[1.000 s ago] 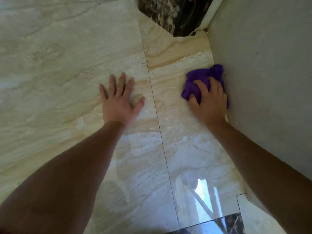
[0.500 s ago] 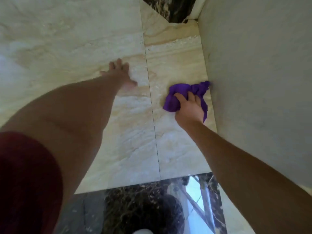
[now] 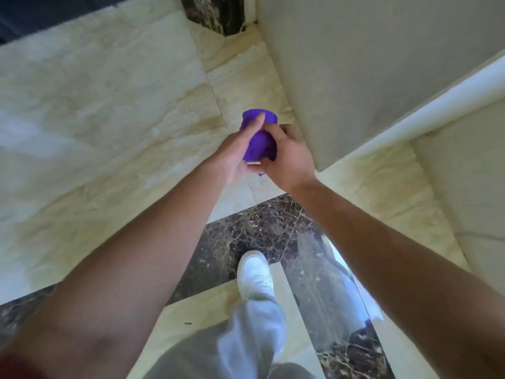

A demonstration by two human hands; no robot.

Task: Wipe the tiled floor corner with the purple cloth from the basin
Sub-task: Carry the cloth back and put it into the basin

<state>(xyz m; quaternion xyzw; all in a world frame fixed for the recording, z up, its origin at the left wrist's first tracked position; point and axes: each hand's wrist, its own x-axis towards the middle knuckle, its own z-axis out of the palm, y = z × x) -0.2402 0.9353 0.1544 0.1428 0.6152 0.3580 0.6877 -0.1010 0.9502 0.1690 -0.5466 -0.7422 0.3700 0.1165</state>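
Observation:
The purple cloth [image 3: 259, 143] is bunched up in the air, well above the floor, held between both hands. My left hand [image 3: 233, 153] grips its left side, with the thumb pressed along the cloth's top. My right hand [image 3: 289, 157] closes on its right side. The tiled floor corner [image 3: 246, 39] lies far ahead, where the cream marble tiles meet the pale wall [image 3: 355, 64]. No basin is in view.
A dark veined marble strip [image 3: 254, 228] crosses the floor below my hands. My leg in grey trousers, with a white shoe [image 3: 254, 274], stands on it. The wall's outer edge [image 3: 318, 169] is just right of my hands. A white ledge [image 3: 437, 97] runs along the right.
I have risen from the floor. The cloth has come up off the tiles. My left hand has left the floor and joined the right on the cloth.

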